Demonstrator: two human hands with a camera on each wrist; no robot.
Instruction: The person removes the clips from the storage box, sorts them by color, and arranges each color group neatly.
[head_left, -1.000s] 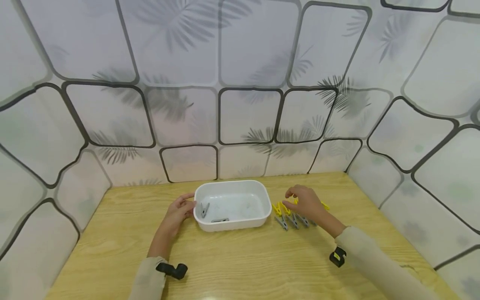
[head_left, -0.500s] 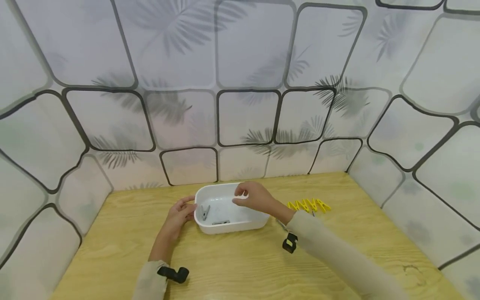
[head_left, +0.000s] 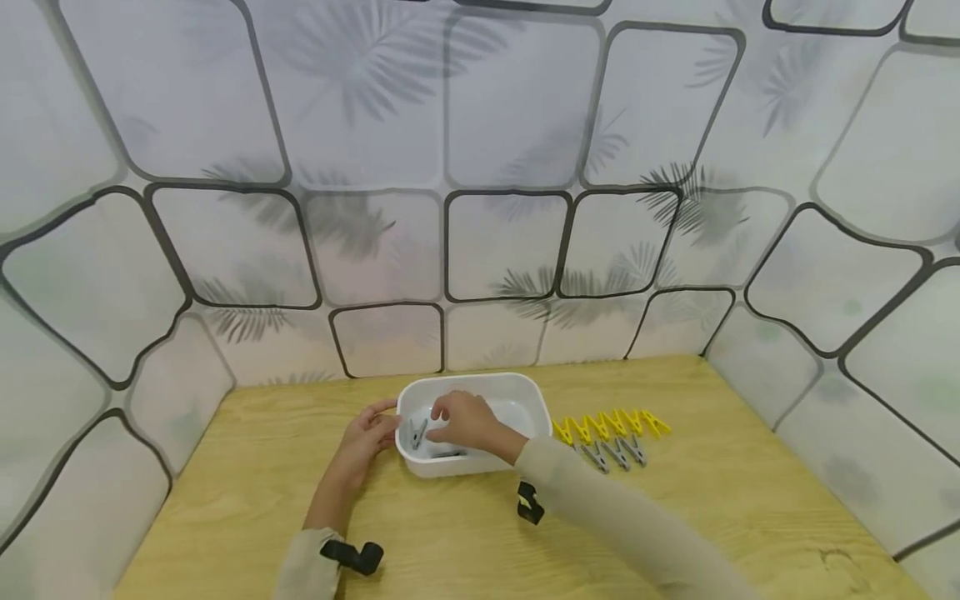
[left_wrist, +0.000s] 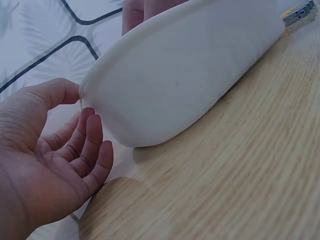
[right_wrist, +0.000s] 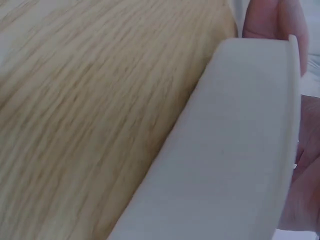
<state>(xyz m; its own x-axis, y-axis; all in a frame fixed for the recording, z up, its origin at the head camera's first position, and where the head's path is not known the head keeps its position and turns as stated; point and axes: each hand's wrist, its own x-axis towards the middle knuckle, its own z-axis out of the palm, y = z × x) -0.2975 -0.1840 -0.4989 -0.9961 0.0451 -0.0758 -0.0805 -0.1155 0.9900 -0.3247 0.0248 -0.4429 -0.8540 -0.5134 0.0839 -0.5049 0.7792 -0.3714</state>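
My left hand (head_left: 362,442) holds the left end of a white plastic tray (head_left: 528,392), its thumb at the rim and its fingers against the outside, as the left wrist view (left_wrist: 65,145) shows. Inside the tray my right hand (head_left: 467,419) reaches toward the left side, thumb and fingers apart, nothing visible between them. Near its fingertips stands a grey clothespin (head_left: 417,433) by the left wall. Another grey clothespin (head_left: 448,454) lies at the tray's front, partly covered by the hand. In the right wrist view the tray wall hides part of the right hand (right_wrist: 305,175).
Right of the tray, several yellow clothespins (head_left: 600,427) form a row on the wooden table (head_left: 450,533). Grey clothespins (head_left: 617,452) lie in front of them, some hidden by the right sleeve. A patterned wall covering (head_left: 495,242) surrounds the table's back and sides.
My right hand has moved left from the clothespin rows into the tray, toward the grey clothespins, uncovering the yellow row. The left hand stays at the tray's left end.
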